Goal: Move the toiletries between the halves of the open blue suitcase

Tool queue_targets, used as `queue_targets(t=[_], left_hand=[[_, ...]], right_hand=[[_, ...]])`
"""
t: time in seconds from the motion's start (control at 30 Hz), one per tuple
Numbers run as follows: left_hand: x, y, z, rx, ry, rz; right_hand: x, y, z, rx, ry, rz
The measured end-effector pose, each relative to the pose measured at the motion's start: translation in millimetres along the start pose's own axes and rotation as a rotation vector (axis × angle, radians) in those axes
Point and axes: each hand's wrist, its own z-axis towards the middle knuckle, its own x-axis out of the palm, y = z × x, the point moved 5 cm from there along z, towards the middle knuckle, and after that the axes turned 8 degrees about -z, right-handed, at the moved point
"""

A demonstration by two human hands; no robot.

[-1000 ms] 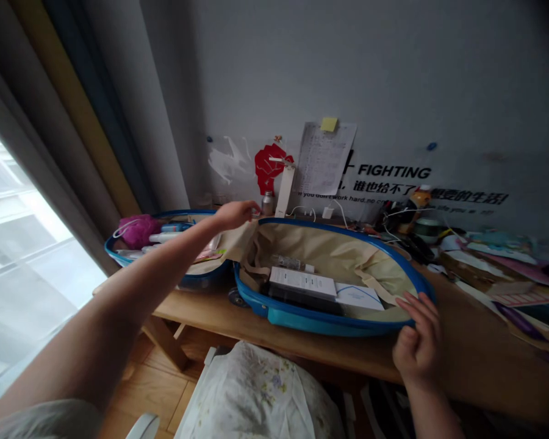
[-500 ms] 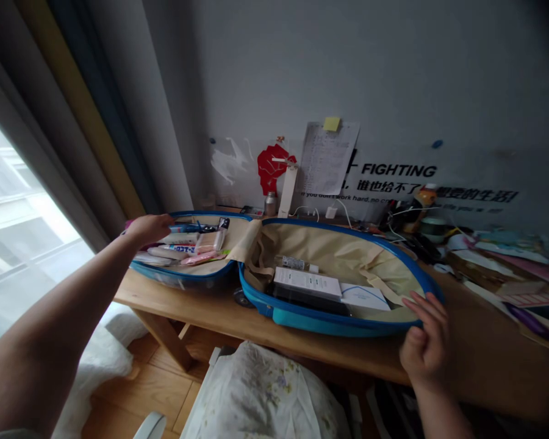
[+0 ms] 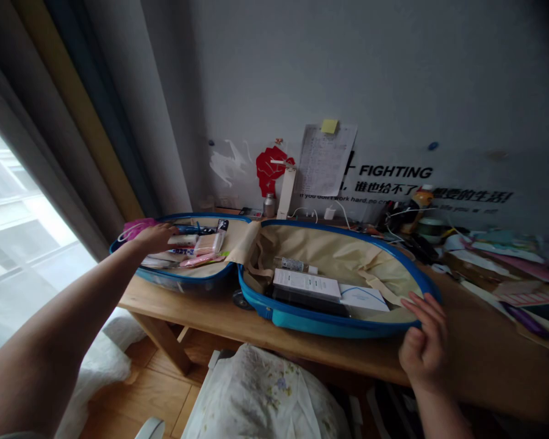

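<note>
A blue suitcase (image 3: pixel 311 334) lies open on the desk, both halves lined in beige. My left hand (image 3: pixel 156 238) is over its left half, fingers stretched out above the packed things; the fingertips partly blend with them. Close to that hand are a bright pink bundle (image 3: pixel 139 228) with a white cord, a pack of cotton swabs (image 3: pixel 207 245) and a pink packet (image 3: pixel 203 260). My right hand (image 3: pixel 424 335) rests with parted fingers on the right half's rim. That half holds a white box (image 3: pixel 306 283), a flatter white box (image 3: pixel 363 297) and a clear bottle (image 3: pixel 293 264).
The wooden desk (image 3: pixel 187 314) runs along the wall, with a white lamp (image 3: pixel 286 192) and a metal flask (image 3: pixel 269 205) behind the suitcase. Papers and clutter (image 3: pixel 507 256) cover the right side. A cloth-draped chair (image 3: pixel 260 396) stands in front, and curtains (image 3: pixel 86 122) hang at left.
My left hand has moved right and inward from the suitcase's left rim, its fingers now stretched out. The pink bundle behind it shows more fully. My right hand stays on the rim.
</note>
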Motion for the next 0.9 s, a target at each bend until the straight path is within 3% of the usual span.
queue_targets(t=[0.43,0.7,0.8,0.9], left_hand=[[-9.8,-11.4,-7.2,0.136,0.008,0.150],[-49.4,-3.4,-18.1,0.110,-0.108,0.156],[-71.7,-29.9,-12.8,0.114,-0.206,0.114],[-91.7,-93.5,-2.2,0.245,-0.272,-0.023]], right_hand=[[0.5,0.8,0.6,0.037,-0.017,0.000],[0.7,1.6,0.4,0.014,0.003,0.012],[0.6,0.9,-0.2,0.015,-0.007,0.040],[0.9,0.5,-0.9,0.022,-0.010,0.045]])
